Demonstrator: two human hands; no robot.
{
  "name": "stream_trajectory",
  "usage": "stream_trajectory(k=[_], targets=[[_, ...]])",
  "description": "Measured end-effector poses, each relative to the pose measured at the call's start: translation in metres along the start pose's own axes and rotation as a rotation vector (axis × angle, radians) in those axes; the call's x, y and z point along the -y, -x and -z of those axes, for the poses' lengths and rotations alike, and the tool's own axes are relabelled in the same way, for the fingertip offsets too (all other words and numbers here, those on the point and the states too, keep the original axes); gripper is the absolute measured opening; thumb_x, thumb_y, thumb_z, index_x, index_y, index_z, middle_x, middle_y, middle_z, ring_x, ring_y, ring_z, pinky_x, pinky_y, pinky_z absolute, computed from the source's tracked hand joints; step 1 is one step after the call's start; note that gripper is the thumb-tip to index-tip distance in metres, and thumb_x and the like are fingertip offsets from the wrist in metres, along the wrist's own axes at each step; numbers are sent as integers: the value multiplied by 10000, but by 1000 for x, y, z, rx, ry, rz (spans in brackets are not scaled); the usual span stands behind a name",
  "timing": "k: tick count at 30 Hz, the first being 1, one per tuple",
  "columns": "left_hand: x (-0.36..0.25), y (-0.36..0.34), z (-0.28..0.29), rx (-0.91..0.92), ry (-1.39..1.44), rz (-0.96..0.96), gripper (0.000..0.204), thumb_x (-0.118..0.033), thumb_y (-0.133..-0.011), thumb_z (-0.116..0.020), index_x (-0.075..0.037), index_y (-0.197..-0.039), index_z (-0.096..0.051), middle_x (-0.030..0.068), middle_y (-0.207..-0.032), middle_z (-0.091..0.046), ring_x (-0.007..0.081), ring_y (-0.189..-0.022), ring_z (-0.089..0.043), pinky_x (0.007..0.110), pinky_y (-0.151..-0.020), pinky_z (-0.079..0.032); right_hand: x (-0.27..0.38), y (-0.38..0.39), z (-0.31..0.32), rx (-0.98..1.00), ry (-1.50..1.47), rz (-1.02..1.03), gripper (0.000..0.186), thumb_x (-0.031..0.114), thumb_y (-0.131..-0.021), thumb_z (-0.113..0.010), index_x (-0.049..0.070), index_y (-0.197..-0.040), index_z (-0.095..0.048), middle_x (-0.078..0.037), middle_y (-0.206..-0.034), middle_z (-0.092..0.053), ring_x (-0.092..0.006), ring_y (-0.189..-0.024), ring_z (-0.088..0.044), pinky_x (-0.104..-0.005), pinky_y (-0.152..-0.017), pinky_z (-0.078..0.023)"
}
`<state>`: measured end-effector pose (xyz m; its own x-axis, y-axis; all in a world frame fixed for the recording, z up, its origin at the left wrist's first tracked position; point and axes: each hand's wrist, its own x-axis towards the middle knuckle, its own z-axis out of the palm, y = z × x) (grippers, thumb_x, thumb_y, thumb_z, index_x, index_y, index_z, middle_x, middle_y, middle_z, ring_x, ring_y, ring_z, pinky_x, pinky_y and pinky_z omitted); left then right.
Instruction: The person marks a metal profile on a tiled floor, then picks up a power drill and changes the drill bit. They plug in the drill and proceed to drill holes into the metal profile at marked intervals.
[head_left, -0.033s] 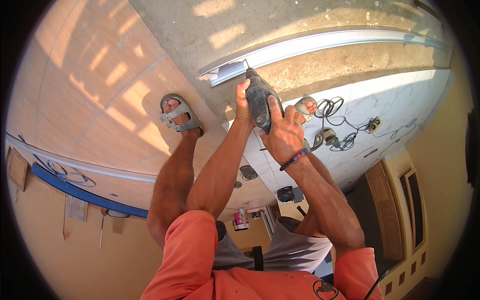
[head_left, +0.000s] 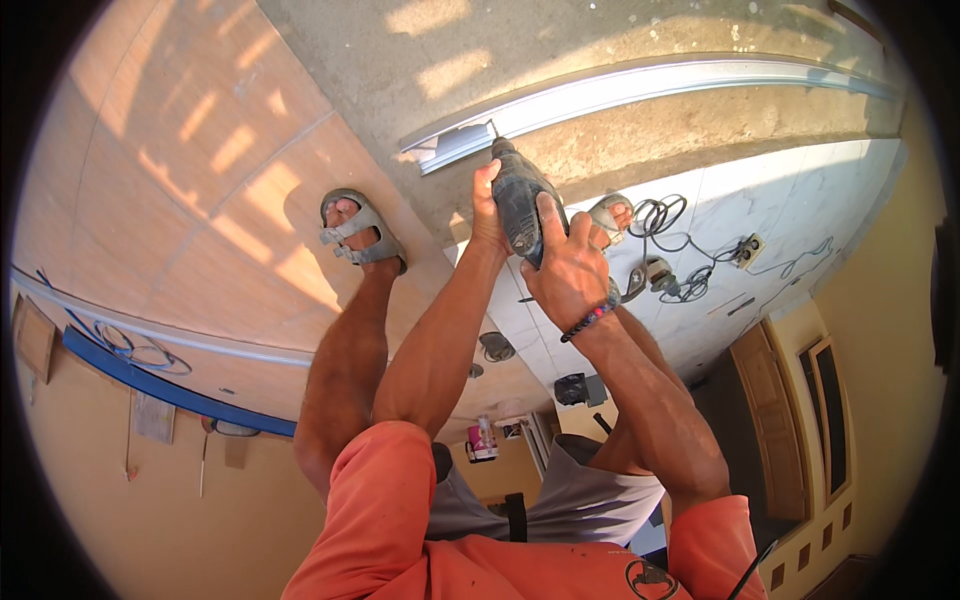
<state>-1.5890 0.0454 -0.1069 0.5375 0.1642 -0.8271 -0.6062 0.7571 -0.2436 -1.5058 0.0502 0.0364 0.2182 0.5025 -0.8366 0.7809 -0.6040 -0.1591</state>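
My left hand (head_left: 485, 200) is closed around the left side of a dark, dusty power drill (head_left: 518, 200). My right hand (head_left: 570, 262), with a beaded bracelet, grips the drill's rear and handle. The drill's thin bit points forward to a white-silver metal channel (head_left: 600, 95) lying along a concrete strip (head_left: 650, 135); whether the tip touches the channel I cannot tell. The channel's near left end has a notched piece. My left sandalled foot (head_left: 355, 225) stands on beige tiles, and my right one (head_left: 611, 215) shows just beside the drill.
Coiled cords (head_left: 660, 215), a socket block (head_left: 750, 250) and a power tool (head_left: 660, 275) lie on white marble-look tiles (head_left: 790, 185) to the right. A long blue bar (head_left: 170, 390) and loose cable run along the left. A wooden door (head_left: 770, 420) and beige walls (head_left: 120, 500) are at the edges.
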Motion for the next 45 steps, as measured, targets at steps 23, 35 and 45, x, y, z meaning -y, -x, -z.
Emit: stream_trajectory(k=[23,35,45], targets=[[-1,4,-1,-19,12,39,672,-606,-786,-500,20,-1022,-568,185,-924,-623,329,-812,-630,438,-703,-548,1,0,0,6,80,57,859,152,-676,-786,94,-1422,-364,-212,-1021,-461,-388,-818,-621,-442,-662,-563],[4,-7,11,-6,19,5,664,-602,-788,-494,15,-1023,-566,189,-924,-621,329,-798,-634,438,-691,-551,-2,-2,-3,-19,80,75,857,126,-663,-786,98,-1413,-374,-217,-1021,-457,-399,-831,-610,-441,-670,-564],[5,-5,7,-13,20,-22,645,-604,-780,-513,-19,-1051,-546,196,-937,-606,327,-793,-633,445,-673,-555,-3,-2,2,12,77,69,862,132,-670,-785,107,-1420,-360,-220,-1035,-450,-401,-859,-596,-450,-696,-557]])
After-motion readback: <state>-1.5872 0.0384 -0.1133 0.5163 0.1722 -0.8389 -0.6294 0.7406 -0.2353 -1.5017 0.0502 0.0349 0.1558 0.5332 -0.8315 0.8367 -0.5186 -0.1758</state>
